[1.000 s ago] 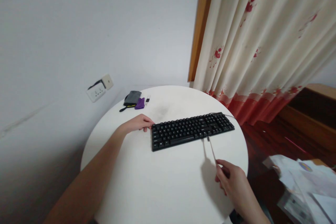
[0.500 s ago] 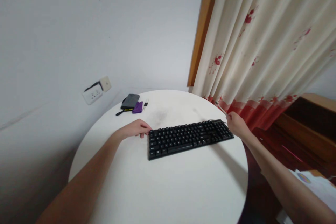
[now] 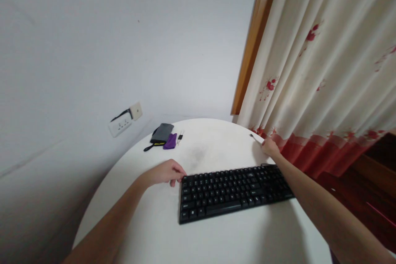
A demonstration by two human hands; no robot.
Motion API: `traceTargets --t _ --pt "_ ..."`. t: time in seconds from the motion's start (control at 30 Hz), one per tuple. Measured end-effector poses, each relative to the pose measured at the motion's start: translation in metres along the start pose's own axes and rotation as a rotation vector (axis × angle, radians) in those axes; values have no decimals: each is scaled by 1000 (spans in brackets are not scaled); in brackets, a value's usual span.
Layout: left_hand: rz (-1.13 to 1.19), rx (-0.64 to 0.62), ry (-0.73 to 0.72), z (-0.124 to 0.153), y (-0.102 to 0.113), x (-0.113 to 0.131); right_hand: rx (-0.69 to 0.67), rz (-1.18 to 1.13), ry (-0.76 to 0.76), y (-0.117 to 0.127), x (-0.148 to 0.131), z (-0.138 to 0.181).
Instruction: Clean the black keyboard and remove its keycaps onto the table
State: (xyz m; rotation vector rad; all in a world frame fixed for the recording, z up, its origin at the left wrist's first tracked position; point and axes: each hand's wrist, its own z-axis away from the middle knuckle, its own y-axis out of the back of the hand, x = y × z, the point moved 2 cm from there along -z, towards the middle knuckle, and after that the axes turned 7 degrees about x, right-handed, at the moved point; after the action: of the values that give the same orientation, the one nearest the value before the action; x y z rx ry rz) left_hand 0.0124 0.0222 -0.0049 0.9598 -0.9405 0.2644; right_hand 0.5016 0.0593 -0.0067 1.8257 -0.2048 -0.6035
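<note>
Keyboard (image 3: pixel 229 192): black plastic, a long slab with rows of raised keys marked in pale print; it lies flat on the table, slightly aslant, its right end passing under the forearm.
Left hand (image 3: pixel 167 172): beside the keyboard's far left corner, thumb and fingertips pinched on that corner, the other fingers curled over the tabletop.
Right hand (image 3: pixel 270 147): beyond the keyboard near the table's far right edge, grasping a thin stick (image 3: pixel 257 140) between the fingers.
Stick: slim pale shaft, dark at the tip, pointing away and leftward; from where I stand the tip is too small to be sure of, though it could be bristles.
Table (image 3: pixel 148 231): smooth, white, with a curved rim and a grey smudge (image 3: pixel 198 154) behind the keyboard.
Cloths: a grey folded piece (image 3: pixel 163 132) with a dark loop, and a softer purple one (image 3: pixel 170 141) touching it, near the far left rim.
Small clip-like item (image 3: pixel 180 137): black and whitish, just beside the purple one.
Room to move: white tabletop stretches between that item and the stick, and again along the keyboard's near edge.
Curtain (image 3: pixel 324 70): cream fabric in deep folds, red flowers, red hem, close behind the right hand.
</note>
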Motion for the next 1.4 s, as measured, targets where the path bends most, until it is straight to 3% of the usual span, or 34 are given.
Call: traceTargets --t 0.33,0.9,1.1,1.27,1.4 --pt "19 -22 9 -1 1 -1 -6 105 -67 -17 2 -21" --pt "-29 15 13 3 -1 0 -37 61 18 -6 15 -16" --pt "-61 22 14 4 -2 5 91 -48 164 15 -15 14" --pt "-75 51 -14 7 -2 9 56 -222 352 22 -51 71" --pt "-72 53 -27 8 -3 9 50 -308 403 27 -58 106"
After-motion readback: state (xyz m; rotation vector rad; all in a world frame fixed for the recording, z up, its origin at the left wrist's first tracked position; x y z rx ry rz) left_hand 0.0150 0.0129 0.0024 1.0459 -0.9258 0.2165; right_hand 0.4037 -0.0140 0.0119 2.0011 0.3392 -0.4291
